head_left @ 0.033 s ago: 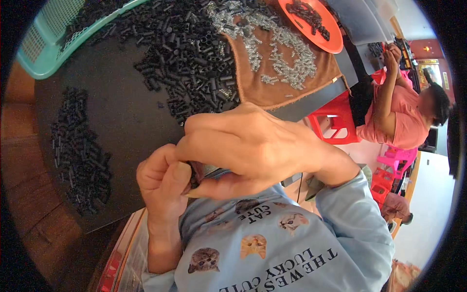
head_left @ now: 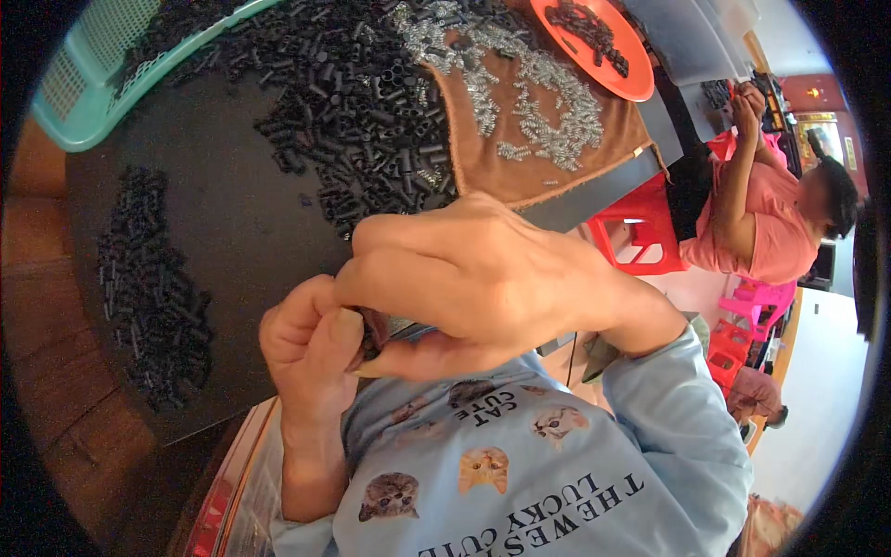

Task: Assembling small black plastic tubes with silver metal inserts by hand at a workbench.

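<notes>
My left hand (head_left: pixel 314 348) and my right hand (head_left: pixel 483 274) meet in front of my chest, at the near edge of the dark table (head_left: pixel 251 209). Both are closed, fingertips pressed together around a small dark part (head_left: pixel 372 345). Only a sliver of it shows between the thumbs and fingers, so its shape is hidden. Just beyond my hands lies a big heap of small black plastic tubes (head_left: pixel 371 121). Small silver coil springs (head_left: pixel 566 116) are spread over a brown cloth (head_left: pixel 501 176) to the right of that heap.
Far left stands a green plastic basket (head_left: pixel 88 125). A separate pile of black parts (head_left: pixel 153 288) lies at the table's left. An orange plate (head_left: pixel 636 85) holds more dark pieces. On the right a person in a pink shirt (head_left: pixel 766 227) sits near a red stool (head_left: pixel 640 227).
</notes>
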Motion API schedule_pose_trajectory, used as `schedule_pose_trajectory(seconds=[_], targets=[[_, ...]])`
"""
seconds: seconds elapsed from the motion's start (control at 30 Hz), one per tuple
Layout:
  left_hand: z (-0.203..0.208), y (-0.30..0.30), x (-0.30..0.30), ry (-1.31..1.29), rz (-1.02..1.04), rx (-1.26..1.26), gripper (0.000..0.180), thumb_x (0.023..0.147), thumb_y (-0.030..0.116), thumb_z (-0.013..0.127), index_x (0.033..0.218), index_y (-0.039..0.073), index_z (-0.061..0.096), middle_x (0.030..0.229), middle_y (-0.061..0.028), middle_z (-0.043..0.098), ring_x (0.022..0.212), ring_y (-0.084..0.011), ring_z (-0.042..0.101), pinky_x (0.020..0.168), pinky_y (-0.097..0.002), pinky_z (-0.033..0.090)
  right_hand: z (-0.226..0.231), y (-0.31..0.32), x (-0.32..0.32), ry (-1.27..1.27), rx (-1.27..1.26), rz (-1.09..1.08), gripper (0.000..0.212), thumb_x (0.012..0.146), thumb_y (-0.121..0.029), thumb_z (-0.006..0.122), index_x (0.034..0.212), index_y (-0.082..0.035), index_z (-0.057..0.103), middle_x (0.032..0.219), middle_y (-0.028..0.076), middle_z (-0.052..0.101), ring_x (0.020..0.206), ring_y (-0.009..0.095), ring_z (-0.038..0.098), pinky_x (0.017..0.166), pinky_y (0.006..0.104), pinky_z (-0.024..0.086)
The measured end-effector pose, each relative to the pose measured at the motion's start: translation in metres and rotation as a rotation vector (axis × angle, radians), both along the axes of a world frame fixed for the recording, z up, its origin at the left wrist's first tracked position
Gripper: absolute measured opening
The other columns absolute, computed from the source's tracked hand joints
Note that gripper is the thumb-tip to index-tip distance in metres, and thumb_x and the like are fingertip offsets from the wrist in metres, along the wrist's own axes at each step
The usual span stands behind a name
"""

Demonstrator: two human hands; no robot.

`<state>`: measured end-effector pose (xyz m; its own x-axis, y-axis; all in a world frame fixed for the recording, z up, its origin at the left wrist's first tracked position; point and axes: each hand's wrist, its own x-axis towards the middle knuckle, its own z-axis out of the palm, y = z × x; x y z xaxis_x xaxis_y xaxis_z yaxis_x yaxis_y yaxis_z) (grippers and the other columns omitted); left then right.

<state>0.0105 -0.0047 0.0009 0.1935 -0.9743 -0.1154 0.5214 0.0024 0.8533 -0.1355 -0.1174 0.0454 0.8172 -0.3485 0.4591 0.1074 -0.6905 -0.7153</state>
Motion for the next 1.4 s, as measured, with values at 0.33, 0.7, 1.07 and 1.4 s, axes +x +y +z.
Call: schedule_pose_trajectory(seconds=[0.33,0.7,1.07,1.4], targets=[[-0.005,0.003,0.002,-0.096,-0.018,-0.024,0.039,0.092,0.036,0.066,0.076,0.002,0.058,0.062,-0.0003,0.055,0.052,-0.0044,0.045,0.047,-0.0219,0.033,-0.003,-0.006,0.007,-0.025,-0.159,0.002,0.022,0.065,-0.02,0.069,0.068,-0.005,0.053,0.065,0.007,0.048,0.058,0.028,0.056,0.044,0.0405,0.043],[-0.001,-0.005,-0.006,-0.04,0.016,-0.147,0.047,0.101,0.033,0.048,0.067,0.002,0.046,0.053,-0.0068,0.042,0.043,-0.0114,0.035,0.041,-0.0266,0.028,-0.004,-0.011,-0.025,-0.115,-0.153,-0.103,0.029,0.065,-0.016,0.07,0.059,-0.006,0.043,0.061,0.008,0.043,0.053,0.027,0.051,0.044,0.0395,0.04],[-0.002,-0.002,-0.009,0.061,-0.008,-0.133,0.045,0.102,0.036,0.046,0.07,0.004,0.046,0.052,-0.0031,0.04,0.042,-0.0086,0.033,0.039,-0.0247,0.027,0.007,-0.135,-0.158,0.407,-0.19,-1.008,0.04,0.077,-0.04,0.073,0.089,-0.002,0.069,0.07,0.014,0.062,0.065,0.025,0.063,0.063,0.0371,0.049],[-0.006,-0.004,-0.005,0.082,-0.018,-0.194,0.046,0.105,0.037,0.038,0.073,0.004,0.046,0.053,-0.003,0.04,0.042,-0.0085,0.032,0.04,-0.0241,0.028,0.008,-0.094,-0.094,0.297,-0.192,-0.584,0.019,0.089,-0.018,0.063,0.084,0.0,0.062,0.069,0.017,0.056,0.061,0.029,0.057,0.057,0.0399,0.046]])
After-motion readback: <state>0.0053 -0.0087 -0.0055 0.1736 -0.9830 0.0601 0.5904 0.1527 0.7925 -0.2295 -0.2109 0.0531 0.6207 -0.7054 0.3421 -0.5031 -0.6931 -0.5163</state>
